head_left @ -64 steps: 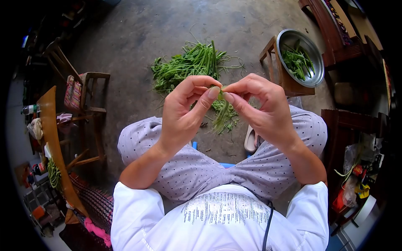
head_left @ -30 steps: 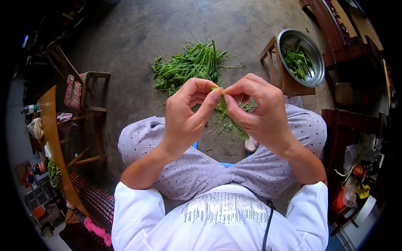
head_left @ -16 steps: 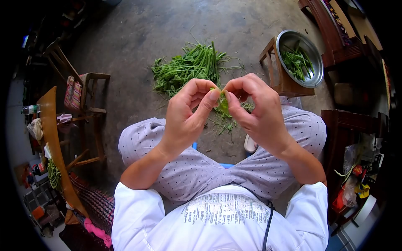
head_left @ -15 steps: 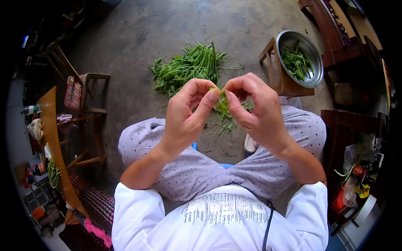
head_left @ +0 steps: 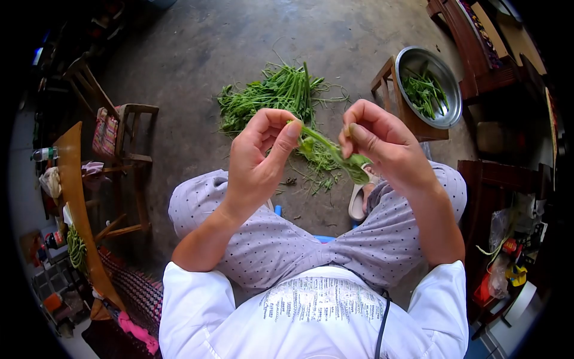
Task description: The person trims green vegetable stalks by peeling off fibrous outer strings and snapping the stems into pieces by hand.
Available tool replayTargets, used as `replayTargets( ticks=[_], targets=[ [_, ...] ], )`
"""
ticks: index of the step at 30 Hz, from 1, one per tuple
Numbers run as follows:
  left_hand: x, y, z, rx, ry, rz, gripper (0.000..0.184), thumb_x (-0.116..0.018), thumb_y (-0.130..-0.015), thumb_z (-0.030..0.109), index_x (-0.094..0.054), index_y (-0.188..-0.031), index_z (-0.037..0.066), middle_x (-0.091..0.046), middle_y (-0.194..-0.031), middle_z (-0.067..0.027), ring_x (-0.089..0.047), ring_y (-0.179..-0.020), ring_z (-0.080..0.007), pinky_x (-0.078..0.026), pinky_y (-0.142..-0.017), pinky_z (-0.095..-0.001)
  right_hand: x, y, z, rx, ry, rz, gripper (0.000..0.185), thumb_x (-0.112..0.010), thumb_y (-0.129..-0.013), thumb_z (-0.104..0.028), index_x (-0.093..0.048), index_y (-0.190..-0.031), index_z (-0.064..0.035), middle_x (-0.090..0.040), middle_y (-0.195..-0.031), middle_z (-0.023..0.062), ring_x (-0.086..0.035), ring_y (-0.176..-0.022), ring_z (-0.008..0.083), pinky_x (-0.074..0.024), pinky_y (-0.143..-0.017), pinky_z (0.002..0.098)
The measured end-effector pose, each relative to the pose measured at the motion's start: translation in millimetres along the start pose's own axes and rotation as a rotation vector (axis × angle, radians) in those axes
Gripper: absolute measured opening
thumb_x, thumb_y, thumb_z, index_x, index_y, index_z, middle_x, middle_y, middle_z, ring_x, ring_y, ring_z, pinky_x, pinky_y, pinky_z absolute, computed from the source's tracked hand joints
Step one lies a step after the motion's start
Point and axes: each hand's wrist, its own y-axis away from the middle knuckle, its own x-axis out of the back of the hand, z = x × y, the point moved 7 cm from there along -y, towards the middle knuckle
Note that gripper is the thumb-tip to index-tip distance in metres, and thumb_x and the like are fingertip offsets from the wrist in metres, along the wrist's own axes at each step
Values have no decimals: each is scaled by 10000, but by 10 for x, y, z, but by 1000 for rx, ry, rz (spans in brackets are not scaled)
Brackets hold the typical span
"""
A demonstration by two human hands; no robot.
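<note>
Between thumb and forefinger, my left hand [head_left: 258, 157] pinches the end of a green stem [head_left: 323, 141], which slants down to the right with a leaf at its far end. My right hand [head_left: 388, 146] is closed in a pinch beside the leafy part; what its fingertips hold, if anything, is too small to make out. Beyond my hands, a heap of long green stems and leaves [head_left: 272, 96] lies on the floor. Nearer, below the stem, are thin green scraps [head_left: 323, 176]. At the right, a metal basin [head_left: 455, 110] holds several green pieces.
The basin rests on a wooden stool [head_left: 418, 127]. A wooden chair [head_left: 134, 109] and a wooden table edge [head_left: 70, 161] stand at the left. Dark wooden furniture [head_left: 502, 173] is at the right. A light slipper [head_left: 357, 203] shows between my knees, near something blue [head_left: 278, 210].
My hands have moved apart, my left hand slightly left and my right hand to the right. The stem, earlier bunched and mostly hidden at the fingertips, now shows stretched between them.
</note>
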Motion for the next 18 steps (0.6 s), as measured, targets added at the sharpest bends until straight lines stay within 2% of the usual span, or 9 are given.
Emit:
replayTargets(
  ticks=[4,6,8,10,12,13,14,16,18],
  targets=[
    [5,24,-23,0,-41,-4,190,-608,-933,164,-581,-982,-17,-606,-861,-13,-565,-776,-59,-468,-715,-203,211,84,-113,-81,316,57,70,-477,-968,-68,-527,-957,-22,-520,-819,-8,-523,-767,61,-433,-705,208],
    [88,4,18,-74,-49,62,179,-614,-929,159,-594,-973,-14,-615,-855,-18,-568,-773,-60,-469,-717,-206,313,99,-119,-60,336,74,60,-484,-959,-58,-528,-958,-17,-517,-802,-14,-510,-755,58,-432,-711,213],
    [122,-7,39,-85,-31,84,178,-619,-925,162,-596,-968,-9,-621,-841,-17,-569,-757,-57,-468,-704,-202,413,111,-210,55,588,190,106,-500,-976,-137,-518,-994,-35,-521,-829,-29,-504,-754,46,-425,-713,199],
    [134,-4,53,-92,-58,95,184,-631,-919,172,-596,-938,-7,-621,-809,-9,-568,-728,-51,-465,-679,-195,361,117,-250,61,601,252,105,-535,-958,-121,-541,-1003,-26,-522,-822,-30,-499,-757,46,-424,-715,193],
    [106,0,28,-69,-57,79,189,-638,-916,179,-593,-921,-5,-617,-792,-3,-565,-713,-46,-462,-662,-190,134,104,-363,193,689,187,110,-581,-925,-74,-572,-1018,-16,-522,-822,-25,-502,-745,49,-436,-697,191],
    [82,-1,10,-48,-56,60,196,-644,-912,186,-591,-905,-3,-614,-775,2,-562,-699,-41,-459,-646,-185,45,112,-386,251,759,197,131,-641,-879,-53,-610,-994,-1,-551,-830,-3,-525,-730,59,-449,-673,194],
    [68,-2,13,-45,-55,59,196,-644,-912,186,-591,-905,-3,-614,-775,2,-562,-699,-41,-459,-646,-185,-76,110,-408,431,934,158,157,-691,-821,-50,-631,-956,3,-585,-835,30,-563,-727,85,-468,-642,224],
    [27,-4,-23,23,-62,35,205,-651,-908,195,-590,-888,1,-603,-754,9,-552,-681,-33,-449,-617,-181,-238,108,-346,489,1017,221,184,-724,-765,-52,-648,-925,-4,-599,-832,74,-599,-737,133,-481,-639,253],
    [-7,-1,-12,75,-39,17,207,-653,-907,197,-589,-882,3,-599,-751,11,-548,-675,-31,-445,-608,-181,-275,76,-253,497,1096,247,190,-726,-754,-49,-653,-925,-9,-596,-823,82,-605,-733,154,-488,-646,263]
  ],
)
